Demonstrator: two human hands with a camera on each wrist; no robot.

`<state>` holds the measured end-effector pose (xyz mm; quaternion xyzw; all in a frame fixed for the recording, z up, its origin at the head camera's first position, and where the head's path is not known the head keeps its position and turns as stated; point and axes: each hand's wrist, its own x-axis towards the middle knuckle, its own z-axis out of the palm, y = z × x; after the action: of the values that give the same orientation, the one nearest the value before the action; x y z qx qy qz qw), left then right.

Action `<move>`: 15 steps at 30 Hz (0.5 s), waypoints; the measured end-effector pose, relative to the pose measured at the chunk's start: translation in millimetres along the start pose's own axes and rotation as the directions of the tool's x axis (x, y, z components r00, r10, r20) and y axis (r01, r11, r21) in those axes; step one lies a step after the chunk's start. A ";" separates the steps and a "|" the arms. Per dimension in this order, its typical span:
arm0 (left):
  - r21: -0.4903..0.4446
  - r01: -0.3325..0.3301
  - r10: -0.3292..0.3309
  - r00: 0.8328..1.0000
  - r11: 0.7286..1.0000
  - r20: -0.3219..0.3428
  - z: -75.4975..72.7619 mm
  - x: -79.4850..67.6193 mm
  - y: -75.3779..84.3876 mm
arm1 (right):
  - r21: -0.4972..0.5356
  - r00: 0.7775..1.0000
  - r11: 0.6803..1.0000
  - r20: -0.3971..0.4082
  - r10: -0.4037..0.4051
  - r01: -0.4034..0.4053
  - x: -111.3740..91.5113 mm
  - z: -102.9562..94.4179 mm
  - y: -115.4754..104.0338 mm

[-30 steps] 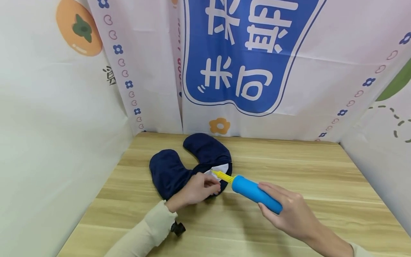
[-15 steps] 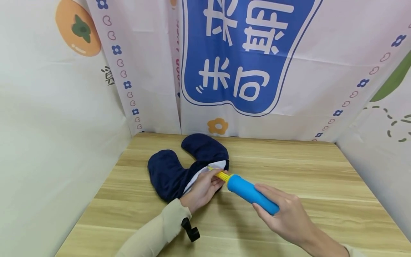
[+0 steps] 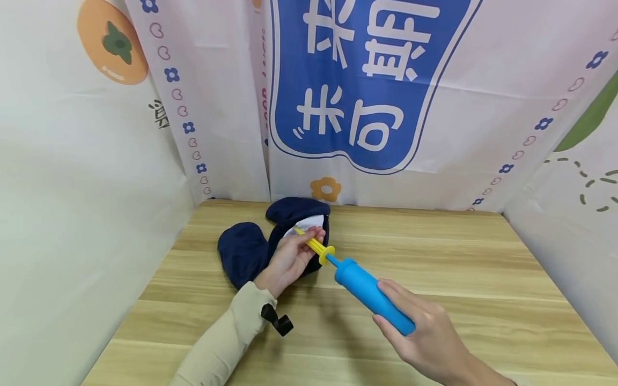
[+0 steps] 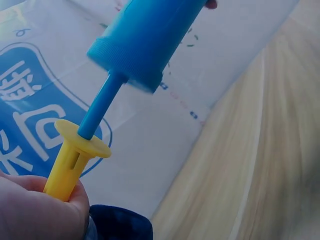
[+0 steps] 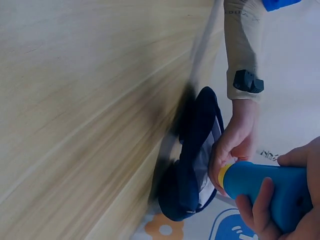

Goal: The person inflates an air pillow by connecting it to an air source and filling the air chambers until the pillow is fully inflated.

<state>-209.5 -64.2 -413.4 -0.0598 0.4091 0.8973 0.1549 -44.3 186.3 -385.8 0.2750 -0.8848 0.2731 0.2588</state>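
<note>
Cloth [image 3: 473,145] hung at the back of the surface [image 3: 449,257], white and lightly creased, printed with a large blue panel [image 3: 396,107] whose white characters lay on their sides. An orange flower [image 3: 325,188] was printed below it. The left wall [image 3: 96,177] was white too, with an orange fruit print [image 3: 127,59] near its upper corner, and a green shape [image 3: 591,120] showed on the right. The surface had yellowish wood grain in long, uneven stripes.

On it, near the back edge, lay a U-shaped pillow [image 3: 241,256] of soft, dark navy fabric, a smooth white lining [image 3: 311,221] showing through its opening. My left grip [image 3: 289,258] pinched a yellow nozzle [image 3: 313,244], slim and slotted, with a flat round flange [image 3: 327,255] at its rear. The nozzle's tip pointed over the lining; I could not tell whether it touched. My right grip [image 3: 425,328] was wrapped round a smooth blue cylinder [image 3: 369,294] with a finely ridged collar [image 4: 125,65]. Between flange and collar ran a thin blue rod [image 3: 333,260], exposed. A black fitting [image 3: 277,320] sat at my cream left sleeve [image 3: 219,335].
</note>
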 end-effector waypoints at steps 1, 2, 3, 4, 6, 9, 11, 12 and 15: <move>0.003 -0.007 0.007 1.000 1.000 0.003 -0.9 0.1 2.5 | -0.013 1.000 1.000 -0.005 -0.012 0.012 -0.9 -2.1 -0.3; 0.004 -0.010 0.010 1.000 1.000 0.004 -1.8 0.2 4.7 | -0.022 1.000 0.999 -0.006 -0.025 0.025 -1.8 -4.3 -0.2; 0.005 -0.014 0.014 1.000 1.000 0.001 -2.8 0.4 6.2 | -0.032 0.999 0.999 -0.004 -0.037 0.037 -2.8 -6.6 0.0; 0.007 -0.018 0.018 1.000 1.000 -0.003 -3.8 0.7 7.3 | -0.046 0.999 0.998 0.004 -0.045 0.045 -3.8 -9.0 0.4; 0.011 -0.026 0.026 1.000 1.000 -0.010 -5.6 1.5 7.9 | -0.064 0.998 0.997 0.028 -0.047 0.049 -6.2 -13.9 1.4; 0.015 -0.039 0.040 0.999 0.999 -0.036 -5.5 2.2 5.1 | -0.080 0.997 0.996 0.062 -0.035 0.039 -10.3 -20.1 2.6; -0.002 -0.050 0.050 0.997 0.999 -0.065 -3.0 2.0 0.7 | -0.089 0.997 0.996 0.074 -0.026 0.032 -12.3 -21.6 3.1; -0.017 -0.054 0.052 0.995 0.998 -0.083 -1.0 1.3 -2.1 | -0.090 0.997 0.995 0.073 -0.031 0.037 -12.7 -21.0 3.4; -0.078 -0.068 0.059 0.992 0.995 -0.113 5.3 -1.0 -11.7 | -0.084 0.997 0.995 0.065 -0.047 0.052 -11.4 -14.7 4.6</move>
<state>-204.6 -53.1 -418.1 -0.1027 0.3819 0.9129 0.1009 -34.6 202.7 -383.7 0.2940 -0.8963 0.2195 0.2490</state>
